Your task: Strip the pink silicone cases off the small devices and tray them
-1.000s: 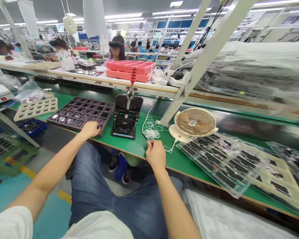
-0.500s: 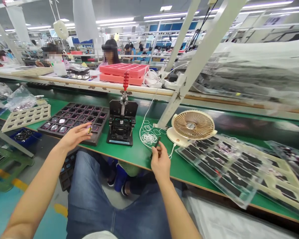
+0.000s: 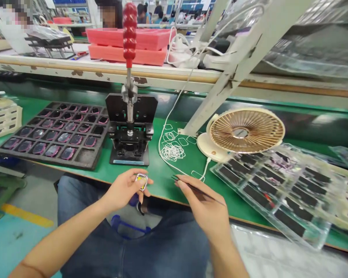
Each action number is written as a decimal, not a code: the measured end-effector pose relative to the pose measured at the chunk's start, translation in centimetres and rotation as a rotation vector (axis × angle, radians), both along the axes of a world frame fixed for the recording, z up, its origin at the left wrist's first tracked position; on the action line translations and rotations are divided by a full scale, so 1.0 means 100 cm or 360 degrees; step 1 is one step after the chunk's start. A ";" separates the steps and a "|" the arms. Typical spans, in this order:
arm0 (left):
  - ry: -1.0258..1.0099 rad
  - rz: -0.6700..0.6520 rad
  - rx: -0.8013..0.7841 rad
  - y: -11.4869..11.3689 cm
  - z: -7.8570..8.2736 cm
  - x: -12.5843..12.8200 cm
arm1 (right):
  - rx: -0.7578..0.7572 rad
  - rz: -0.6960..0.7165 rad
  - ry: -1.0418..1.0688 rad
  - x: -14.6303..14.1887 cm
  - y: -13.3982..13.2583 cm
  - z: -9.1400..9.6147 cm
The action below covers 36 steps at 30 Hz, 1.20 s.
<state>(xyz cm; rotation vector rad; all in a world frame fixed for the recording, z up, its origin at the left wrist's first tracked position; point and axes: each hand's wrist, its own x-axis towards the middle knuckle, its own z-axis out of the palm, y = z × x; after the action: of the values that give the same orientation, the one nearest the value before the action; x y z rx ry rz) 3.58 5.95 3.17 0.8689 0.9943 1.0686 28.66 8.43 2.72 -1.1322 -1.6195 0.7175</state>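
My left hand (image 3: 122, 192) is closed on a small rounded-square watch case (image 3: 141, 182) with a pale rim and a yellow patch inside, held just in front of the bench edge. Dark tweezers (image 3: 199, 190) lie in my right hand (image 3: 210, 208), their tips apart and pointing left toward the case without touching it. Between and beyond my hands, a pile of thin white rounded-square rings (image 3: 173, 152) rests on the green bench. A black hand press (image 3: 130, 148) with a red ribbed lever (image 3: 130, 34) stands behind my left hand.
At left is a dark compartment tray (image 3: 97, 152) of watch cases. A cream fan (image 3: 246, 131) sits right of the rings, its white cable (image 3: 164, 139) crossing the bench. Clear trays (image 3: 278, 216) of parts lie at right. A slanted post (image 3: 220, 92) and red foam trays (image 3: 104, 52) are behind.
The view has moved closer to the bench. My left hand has come from the tray toward the middle with the watch case. My right hand has turned the tweezers from upright to pointing left.
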 end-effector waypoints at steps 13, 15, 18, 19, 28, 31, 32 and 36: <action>0.0155 -0.0079 -0.0128 0.014 -0.014 0.015 | 0.0386 0.0299 0.0273 -0.054 -0.009 -0.029; 0.0171 -0.0069 -0.0151 0.014 -0.014 0.016 | 0.0394 0.0286 0.0220 -0.052 -0.010 -0.029; 0.0211 -0.0082 -0.0158 0.014 -0.012 0.017 | 0.0397 0.0289 0.0162 -0.051 -0.012 -0.029; 0.0224 -0.0091 -0.0156 0.013 -0.011 0.017 | 0.0396 0.0298 0.0149 -0.051 -0.012 -0.029; 0.0261 -0.0110 -0.0135 0.012 -0.007 0.018 | 0.0372 0.0348 0.0123 -0.048 -0.012 -0.030; 0.0264 -0.0115 -0.0147 0.013 -0.006 0.018 | 0.0419 0.0359 0.0083 -0.048 -0.013 -0.033; 0.0246 -0.0109 -0.0160 0.014 -0.005 0.018 | 0.0453 0.0362 0.0055 -0.048 -0.014 -0.034; 0.0080 -0.0088 -0.0218 0.016 -0.004 0.017 | 0.0612 0.0338 -0.0060 -0.049 -0.016 -0.039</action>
<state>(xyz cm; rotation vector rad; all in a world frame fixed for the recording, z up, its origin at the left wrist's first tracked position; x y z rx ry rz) 5.28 7.59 2.72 0.8097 1.0667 0.9243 23.74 6.84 -1.17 -0.7081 -1.8319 0.4898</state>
